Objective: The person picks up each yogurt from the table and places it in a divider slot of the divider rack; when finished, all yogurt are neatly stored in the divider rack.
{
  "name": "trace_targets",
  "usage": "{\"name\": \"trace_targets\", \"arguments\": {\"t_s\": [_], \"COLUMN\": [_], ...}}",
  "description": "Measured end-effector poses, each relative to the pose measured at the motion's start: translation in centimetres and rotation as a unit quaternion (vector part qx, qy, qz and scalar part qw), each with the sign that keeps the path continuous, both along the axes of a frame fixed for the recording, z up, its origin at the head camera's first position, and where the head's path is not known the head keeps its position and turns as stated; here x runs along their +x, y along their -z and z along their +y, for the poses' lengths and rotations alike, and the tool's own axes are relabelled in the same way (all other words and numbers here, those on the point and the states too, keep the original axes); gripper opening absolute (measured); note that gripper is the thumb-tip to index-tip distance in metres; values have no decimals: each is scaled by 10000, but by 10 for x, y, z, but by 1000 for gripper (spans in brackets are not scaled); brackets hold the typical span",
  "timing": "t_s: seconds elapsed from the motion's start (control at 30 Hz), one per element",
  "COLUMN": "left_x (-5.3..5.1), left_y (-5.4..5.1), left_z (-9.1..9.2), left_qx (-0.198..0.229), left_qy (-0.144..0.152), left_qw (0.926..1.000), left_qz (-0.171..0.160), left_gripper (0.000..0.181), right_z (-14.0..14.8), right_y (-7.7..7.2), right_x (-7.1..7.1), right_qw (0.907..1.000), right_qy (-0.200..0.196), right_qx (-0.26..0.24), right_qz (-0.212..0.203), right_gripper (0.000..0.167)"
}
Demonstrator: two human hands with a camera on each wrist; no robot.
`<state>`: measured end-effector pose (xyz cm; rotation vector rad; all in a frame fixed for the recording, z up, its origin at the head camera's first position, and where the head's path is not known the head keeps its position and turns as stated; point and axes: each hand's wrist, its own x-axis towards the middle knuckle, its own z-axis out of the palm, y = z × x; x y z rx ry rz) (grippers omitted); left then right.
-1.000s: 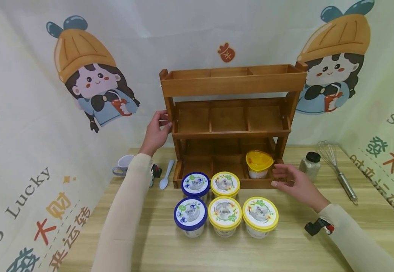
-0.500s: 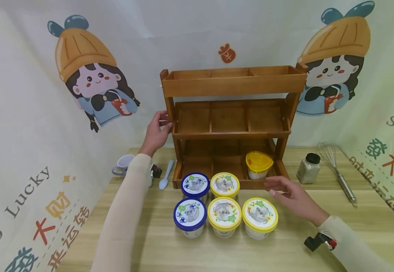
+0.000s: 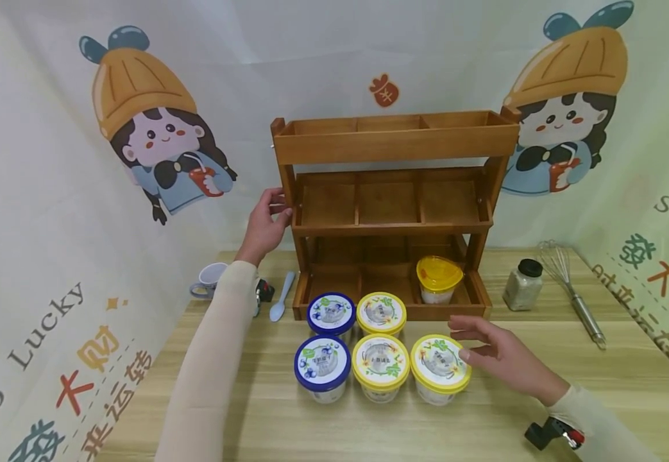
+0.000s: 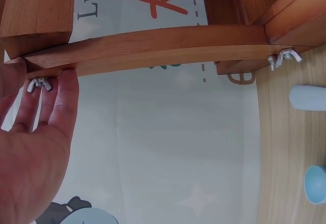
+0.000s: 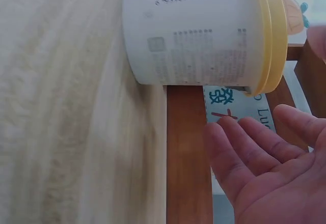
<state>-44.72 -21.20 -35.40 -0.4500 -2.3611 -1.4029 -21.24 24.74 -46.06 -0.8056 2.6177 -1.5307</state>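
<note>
At the back of the table stands a brown wooden rack (image 3: 394, 147) with tilted tiers split into compartments. My left hand (image 3: 265, 226) holds its left upright (image 4: 153, 48), thumb at the front edge and fingers on the outer side by a wing nut (image 4: 39, 84). My right hand (image 3: 501, 359) is beside the rightmost yellow-lidded cup (image 3: 439, 364), fingers apart and holding nothing; whether the thumb touches the lid I cannot tell. In the right wrist view, the cup's white side (image 5: 198, 46) shows a barcode. One cup with a yellow lid (image 3: 439, 274) sits tilted in the bottom right compartment.
Two blue-lidded cups (image 3: 322, 362) and two more yellow-lidded cups (image 3: 380, 362) stand before the rack. A mug (image 3: 211, 276) and light blue spoon (image 3: 282, 296) lie left; a black-capped jar (image 3: 523, 285) and whisk (image 3: 576, 292) are at right.
My right hand has moved from the rack's lower right corner toward me, down beside the rightmost yellow-lidded cup. The left hand has stayed on the upright.
</note>
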Motion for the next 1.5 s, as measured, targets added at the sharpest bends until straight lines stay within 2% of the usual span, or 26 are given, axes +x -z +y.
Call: {"name": "trace_targets", "arguments": {"t_s": [0.17,0.33,0.47,0.7,0.8,0.97,1.17,1.37,1.5], "left_x": [1,2,2,4,4,0,-2,-2,-2], "left_y": [0,4,4,5,4,1,2,2,2], "left_z": [-2,-3,-2,-3,-1,1,-1,-1,0], "left_qx": [45,68,64,107,154,192,153,181,175], "left_qy": [-33,-14,18,69,124,159,115,133,138], "left_qw": [10000,10000,10000,9999,9998,9997,9998,9997,9997], "left_qz": [14,-38,-18,67,45,52,48,76,82], "left_gripper": [44,44,45,44,44,43,43,43,44], "right_z": [-2,-5,-8,-11,-11,-6,0,1,-1], "right_y": [1,11,15,15,15,11,2,-9,-17], "right_x": [6,8,8,9,10,8,4,-3,-8], "right_qw": [9993,9979,9969,9962,9968,9988,9995,9989,9987], "right_qy": [-194,-382,-486,-593,-541,-372,-159,-53,37], "right_qx": [105,186,165,133,110,196,258,294,298], "right_qz": [-306,-492,-595,-629,-573,-252,-28,370,420], "right_gripper": [69,85,91,95,95,93,91,90,89]}}
